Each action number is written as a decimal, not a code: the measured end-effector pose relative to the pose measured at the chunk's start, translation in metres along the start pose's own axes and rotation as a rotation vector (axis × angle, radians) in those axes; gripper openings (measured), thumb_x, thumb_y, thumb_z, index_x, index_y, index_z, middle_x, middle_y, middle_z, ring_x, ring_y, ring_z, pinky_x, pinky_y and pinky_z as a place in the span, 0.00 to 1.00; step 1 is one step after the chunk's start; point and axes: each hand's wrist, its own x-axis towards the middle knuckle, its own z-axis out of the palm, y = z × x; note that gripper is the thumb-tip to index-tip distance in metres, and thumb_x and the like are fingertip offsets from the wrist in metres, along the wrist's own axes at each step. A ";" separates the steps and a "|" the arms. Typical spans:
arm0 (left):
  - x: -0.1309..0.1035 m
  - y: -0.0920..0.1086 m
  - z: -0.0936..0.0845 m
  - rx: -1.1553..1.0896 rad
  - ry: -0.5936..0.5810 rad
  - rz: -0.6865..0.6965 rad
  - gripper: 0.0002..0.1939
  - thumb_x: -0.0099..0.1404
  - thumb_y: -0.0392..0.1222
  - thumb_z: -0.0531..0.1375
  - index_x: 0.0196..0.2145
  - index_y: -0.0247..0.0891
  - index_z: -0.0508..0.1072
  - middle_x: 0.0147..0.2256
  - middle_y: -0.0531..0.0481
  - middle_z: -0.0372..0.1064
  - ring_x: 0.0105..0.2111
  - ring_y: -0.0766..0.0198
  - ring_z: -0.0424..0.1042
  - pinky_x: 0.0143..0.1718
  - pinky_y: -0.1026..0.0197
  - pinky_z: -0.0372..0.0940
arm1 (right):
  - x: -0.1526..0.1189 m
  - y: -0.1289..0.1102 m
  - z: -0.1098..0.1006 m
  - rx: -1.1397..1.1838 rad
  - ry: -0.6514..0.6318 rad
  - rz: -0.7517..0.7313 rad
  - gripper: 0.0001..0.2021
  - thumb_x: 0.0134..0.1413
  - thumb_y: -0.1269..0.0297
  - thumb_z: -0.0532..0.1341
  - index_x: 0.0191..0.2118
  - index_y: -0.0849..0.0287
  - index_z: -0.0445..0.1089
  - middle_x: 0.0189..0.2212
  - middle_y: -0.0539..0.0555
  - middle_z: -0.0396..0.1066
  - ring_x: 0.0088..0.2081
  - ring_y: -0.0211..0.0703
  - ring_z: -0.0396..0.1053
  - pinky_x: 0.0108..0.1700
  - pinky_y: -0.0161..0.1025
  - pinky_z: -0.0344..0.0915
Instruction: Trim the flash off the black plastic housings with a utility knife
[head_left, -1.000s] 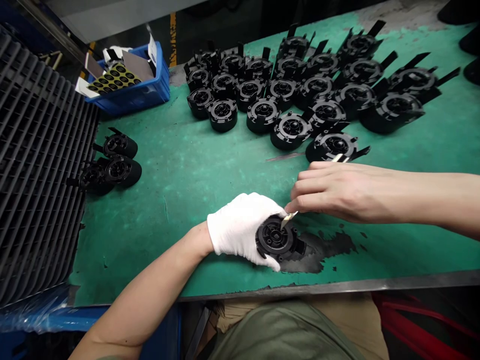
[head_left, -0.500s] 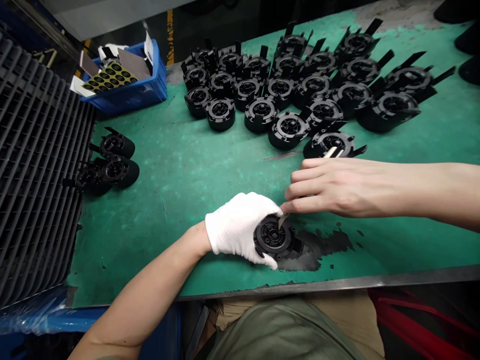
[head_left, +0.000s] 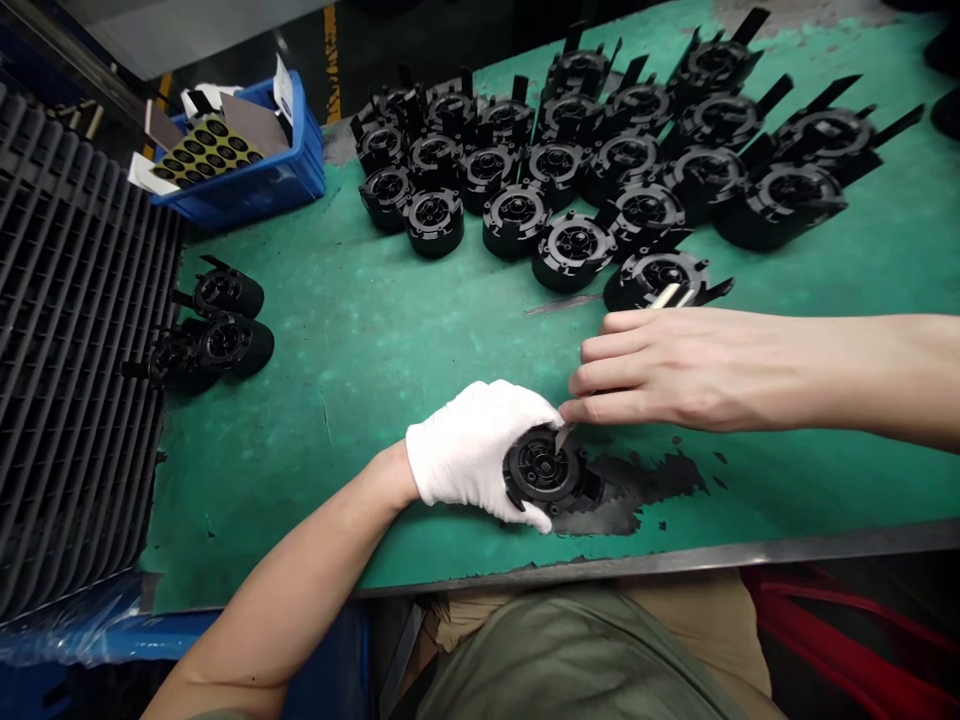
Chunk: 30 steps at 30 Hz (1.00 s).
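My left hand (head_left: 480,450), in a white glove, is closed around the side of a round black plastic housing (head_left: 544,466). The housing's ribbed face is turned up, with a tab jutting out on its right. Bare and curled, my right hand (head_left: 637,365) grips a slim knife-like tool (head_left: 564,434). The tool's pointed metal tip touches the upper rim of the housing face. Its pale back end sticks out above my knuckles; the rest is hidden by my fingers.
Several similar black housings (head_left: 577,250) stand grouped across the back of the green tabletop (head_left: 360,320). A few more (head_left: 229,340) lie at the left by a dark slatted rack (head_left: 75,350). A blue bin (head_left: 292,165) holds a sticker sheet (head_left: 206,150) and cards.
The whole view has shifted slightly. Both hands keep their hold, and the tool tip stays at the housing's upper rim with hardly any visible movement.
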 end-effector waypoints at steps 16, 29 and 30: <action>-0.001 -0.002 0.002 -0.008 0.050 0.016 0.44 0.61 0.86 0.81 0.53 0.45 0.85 0.47 0.42 0.89 0.46 0.41 0.90 0.51 0.45 0.77 | -0.029 -0.073 0.019 -0.136 0.099 0.339 0.28 0.84 0.79 0.53 0.69 0.49 0.84 0.49 0.55 0.89 0.42 0.52 0.78 0.47 0.52 0.66; 0.000 -0.003 0.001 -0.017 0.037 0.015 0.44 0.59 0.84 0.84 0.53 0.45 0.88 0.49 0.42 0.92 0.49 0.39 0.91 0.53 0.45 0.78 | -0.018 -0.140 0.042 -0.242 0.171 0.651 0.26 0.82 0.80 0.53 0.70 0.54 0.81 0.49 0.58 0.88 0.42 0.54 0.78 0.45 0.51 0.66; 0.000 -0.003 0.001 -0.014 0.045 0.013 0.45 0.58 0.84 0.84 0.54 0.45 0.88 0.49 0.42 0.92 0.50 0.38 0.91 0.55 0.44 0.79 | -0.016 -0.143 0.043 -0.266 0.182 0.661 0.26 0.82 0.80 0.54 0.70 0.56 0.80 0.49 0.59 0.88 0.42 0.54 0.78 0.45 0.52 0.66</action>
